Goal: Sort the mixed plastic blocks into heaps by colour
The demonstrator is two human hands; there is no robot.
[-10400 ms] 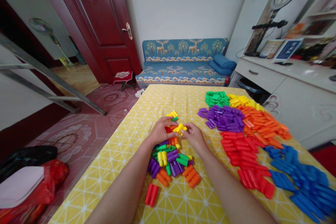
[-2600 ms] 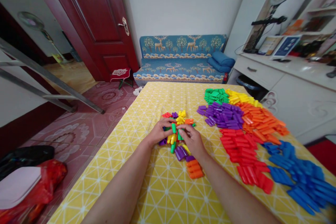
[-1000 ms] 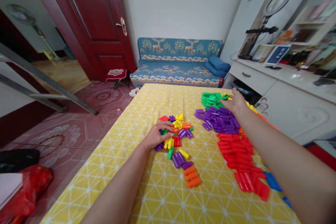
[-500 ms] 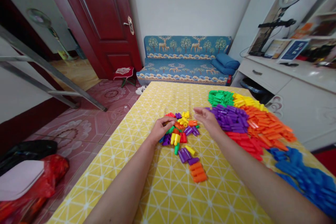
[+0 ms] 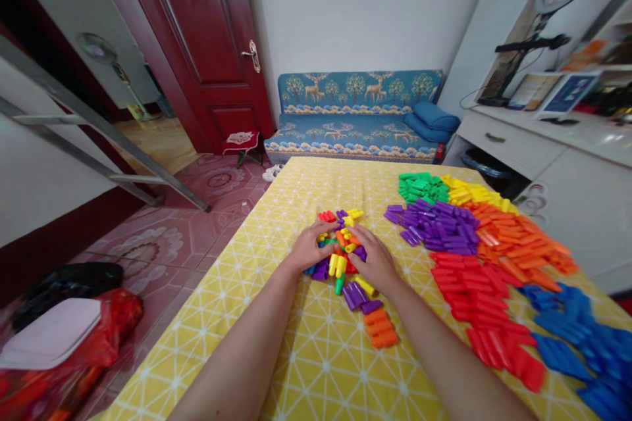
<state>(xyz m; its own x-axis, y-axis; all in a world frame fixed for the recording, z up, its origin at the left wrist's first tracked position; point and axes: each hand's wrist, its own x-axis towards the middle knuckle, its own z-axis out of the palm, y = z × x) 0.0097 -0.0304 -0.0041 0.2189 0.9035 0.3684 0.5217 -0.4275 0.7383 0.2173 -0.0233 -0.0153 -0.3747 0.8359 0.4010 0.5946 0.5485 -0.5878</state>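
Between my hands lies a small mixed pile of bullet-shaped plastic building blocks in several colours, with a pair of yellow blocks (image 5: 338,266) near its front. My left hand (image 5: 310,250) rests at the pile's left side, fingers stretched over it and thumb apart. On the other side, my right hand (image 5: 376,262) reaches over the blocks with its fingers extended and apart. Neither hand shows a block in its grasp. Just in front lie joined purple blocks (image 5: 354,296) and a row of orange blocks (image 5: 380,328). The fingers cover part of the pile.
Sorted heaps of green (image 5: 423,188), yellow (image 5: 476,193), purple (image 5: 439,227), orange (image 5: 523,240), red (image 5: 474,293) and blue blocks (image 5: 582,335) spread along the table's right side. A yellow patterned cloth (image 5: 316,355) covers the table. A blue sofa (image 5: 360,131) stands behind.
My right hand has moved left from beside the purple heap onto the mixed pile. My left hand stays at the pile. The camera view has shifted slightly.
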